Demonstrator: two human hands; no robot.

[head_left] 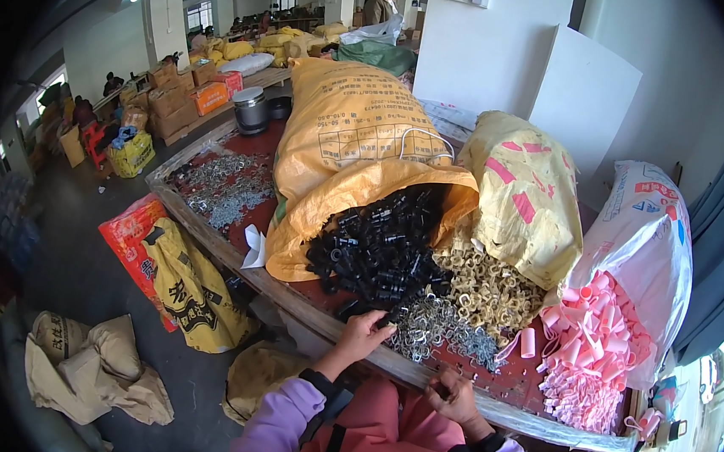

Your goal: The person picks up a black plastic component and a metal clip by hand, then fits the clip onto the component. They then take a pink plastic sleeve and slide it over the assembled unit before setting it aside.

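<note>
Head view: two bare hands work at the wooden edge (288, 300) of a red-topped table (327, 295).
Left hand (359, 336): thumb and fingers reach the near margin of the black parts (377, 248); whether they pinch a piece, cannot be told.
Right hand (452, 396): fingers curled inward beside the edge; any small item between them is hidden.
Black parts: spilled from the mouth of the orange sack (335, 130), beyond the left hand.
Metal pieces (434, 332): silvery, heaped between the two hands and the tan pieces (493, 291).
Pink tubes (596, 329): at the far right, apart from both hands.
Picking, as judged: best done from the loose margin, one piece per pinch, since the heap looks tangled.
Handling, as judged: the right hand should stay inside the edge, lest small pieces drop; neighbouring heaps should not mix.
</note>
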